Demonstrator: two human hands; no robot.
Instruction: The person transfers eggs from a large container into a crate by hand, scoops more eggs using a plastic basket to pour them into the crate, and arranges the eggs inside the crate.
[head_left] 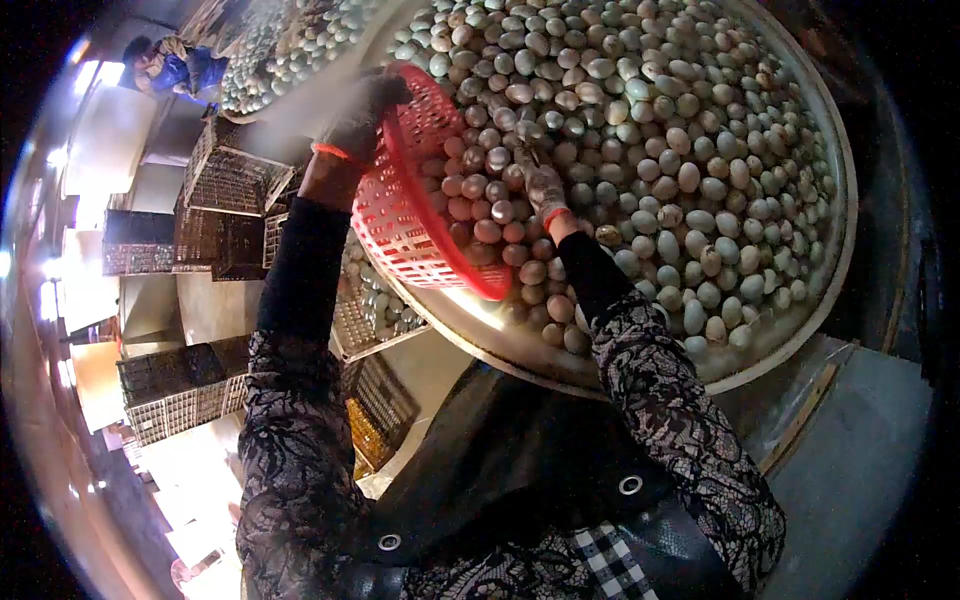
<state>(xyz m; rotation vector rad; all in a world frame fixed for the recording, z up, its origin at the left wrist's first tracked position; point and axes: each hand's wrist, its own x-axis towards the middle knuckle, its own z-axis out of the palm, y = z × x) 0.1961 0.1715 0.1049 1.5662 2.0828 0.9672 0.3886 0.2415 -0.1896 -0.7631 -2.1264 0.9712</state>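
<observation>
A big round tub (848, 215) is filled with pale green and whitish eggs (700, 220). My left hand (365, 120), in a dark glove with an orange band at the wrist, grips the upper rim of a red plastic basket (400, 215). The basket is tilted on its side over the tub's left edge, its opening facing the eggs, with several eggs at its mouth. Among the eggs, right of the basket, lies my right hand (540, 180) in a dirty glove. Its fingers point away from me and are partly blurred, so their grip is unclear.
Another container of eggs (290, 55) stands at the upper left, with a person in blue (180, 70) beside it. Plastic crates (235, 175) are stacked at left. Below the basket, a crate (375, 310) holds eggs. A crate with yellow contents (370, 430) sits lower down.
</observation>
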